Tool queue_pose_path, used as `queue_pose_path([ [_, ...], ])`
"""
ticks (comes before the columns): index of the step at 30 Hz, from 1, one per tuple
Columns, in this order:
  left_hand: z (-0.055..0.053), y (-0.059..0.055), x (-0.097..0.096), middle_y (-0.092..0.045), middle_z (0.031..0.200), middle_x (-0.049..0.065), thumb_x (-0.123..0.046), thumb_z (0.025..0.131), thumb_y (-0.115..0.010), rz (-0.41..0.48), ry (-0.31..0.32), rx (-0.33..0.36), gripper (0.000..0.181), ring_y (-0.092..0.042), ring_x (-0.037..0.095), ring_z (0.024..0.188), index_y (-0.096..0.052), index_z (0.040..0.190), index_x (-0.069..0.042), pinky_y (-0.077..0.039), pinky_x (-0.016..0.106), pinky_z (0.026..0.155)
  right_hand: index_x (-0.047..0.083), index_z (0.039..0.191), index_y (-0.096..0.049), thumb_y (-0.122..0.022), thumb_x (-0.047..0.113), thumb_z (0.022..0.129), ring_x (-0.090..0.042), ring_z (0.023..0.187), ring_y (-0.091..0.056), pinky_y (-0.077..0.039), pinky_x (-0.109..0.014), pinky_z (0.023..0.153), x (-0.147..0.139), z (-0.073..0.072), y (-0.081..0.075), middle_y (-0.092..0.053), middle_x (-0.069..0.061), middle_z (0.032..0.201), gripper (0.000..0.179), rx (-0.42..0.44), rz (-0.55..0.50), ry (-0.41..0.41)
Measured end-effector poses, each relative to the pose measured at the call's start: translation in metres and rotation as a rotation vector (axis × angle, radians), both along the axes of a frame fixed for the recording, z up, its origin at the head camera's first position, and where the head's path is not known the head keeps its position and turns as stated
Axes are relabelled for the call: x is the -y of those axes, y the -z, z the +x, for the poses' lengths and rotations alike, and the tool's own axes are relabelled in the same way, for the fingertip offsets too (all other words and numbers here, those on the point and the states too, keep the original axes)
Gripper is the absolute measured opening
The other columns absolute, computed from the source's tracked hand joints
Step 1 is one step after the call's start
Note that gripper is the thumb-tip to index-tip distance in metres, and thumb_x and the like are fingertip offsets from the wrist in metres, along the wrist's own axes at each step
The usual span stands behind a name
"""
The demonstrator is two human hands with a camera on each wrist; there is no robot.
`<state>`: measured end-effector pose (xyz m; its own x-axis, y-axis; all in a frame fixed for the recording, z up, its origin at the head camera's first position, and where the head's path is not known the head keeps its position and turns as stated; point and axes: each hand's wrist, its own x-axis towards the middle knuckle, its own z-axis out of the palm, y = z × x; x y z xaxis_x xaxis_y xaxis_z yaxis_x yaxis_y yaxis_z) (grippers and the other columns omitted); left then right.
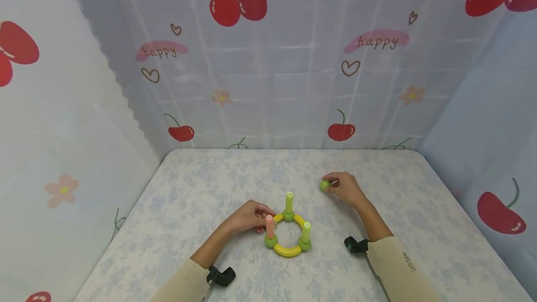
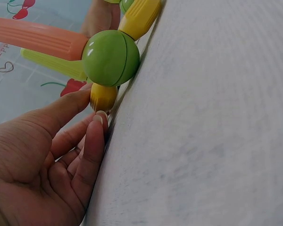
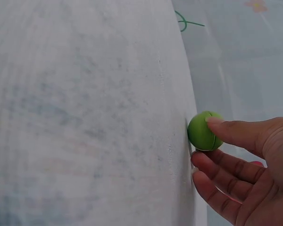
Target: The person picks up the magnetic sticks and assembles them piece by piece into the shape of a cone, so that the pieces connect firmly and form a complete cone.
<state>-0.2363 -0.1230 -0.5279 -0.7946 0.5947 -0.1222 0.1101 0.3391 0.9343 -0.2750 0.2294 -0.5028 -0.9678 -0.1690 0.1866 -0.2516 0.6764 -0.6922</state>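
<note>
A ring of yellow curved rods (image 1: pixel 287 251) and green ball connectors (image 1: pixel 305 244) lies on the table. Two light green rods (image 1: pixel 289 202) and one orange rod (image 1: pixel 270 227) stand up from its balls. At the ring's left side, my left hand (image 1: pixel 250 216) pinches a yellow curved rod (image 2: pixel 103 97) between thumb and fingers, just beyond the green ball (image 2: pixel 111 58) that bears the orange rod. Farther back and to the right, my right hand (image 1: pixel 346 188) holds a loose green ball (image 3: pixel 205 131) between thumb and fingertips, low at the tabletop.
The table (image 1: pixel 201 176) has a pale cloth with a blue pattern. Cherry-printed curtains (image 1: pixel 268 69) hang behind it and along both sides. Each wrist wears a black camera (image 1: pixel 355 245).
</note>
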Motion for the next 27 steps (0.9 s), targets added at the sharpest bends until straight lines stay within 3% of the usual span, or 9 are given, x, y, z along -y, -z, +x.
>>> queue_pose_path([
  [7,0.002,0.0,0.0,-0.071,0.08,0.005,-0.006,0.098,-0.067,0.008,0.001,0.005,0.024,-0.063,0.014,0.059,-0.072,0.121,0.001,-0.053,0.026,0.054,0.0,0.115,-0.074,-0.079,0.003,0.087,-0.029,0.091,-0.069,-0.058,-0.045,0.081,-0.001,0.002,0.0,-0.073,-0.015,0.106,0.028,0.029,-0.012,-0.013],
  [16,0.002,0.001,-0.001,-0.072,0.082,0.005,-0.006,0.099,-0.065,-0.004,-0.001,0.009,0.024,-0.063,0.014,0.06,-0.072,0.121,0.0,-0.054,0.026,0.055,-0.001,0.114,-0.074,-0.08,0.007,0.087,-0.029,0.09,-0.07,-0.058,-0.046,0.08,-0.003,0.004,-0.002,-0.073,-0.016,0.105,0.029,-0.002,-0.031,-0.029],
  [27,0.002,0.0,-0.001,-0.071,0.08,0.005,-0.004,0.098,-0.065,-0.001,-0.012,0.011,0.024,-0.062,0.015,0.058,-0.072,0.12,0.0,-0.053,0.026,0.054,0.003,0.12,-0.072,-0.077,0.006,0.09,-0.029,0.097,-0.07,-0.059,-0.041,0.078,0.008,0.011,-0.017,-0.073,-0.013,0.113,0.031,-0.016,-0.083,-0.051],
])
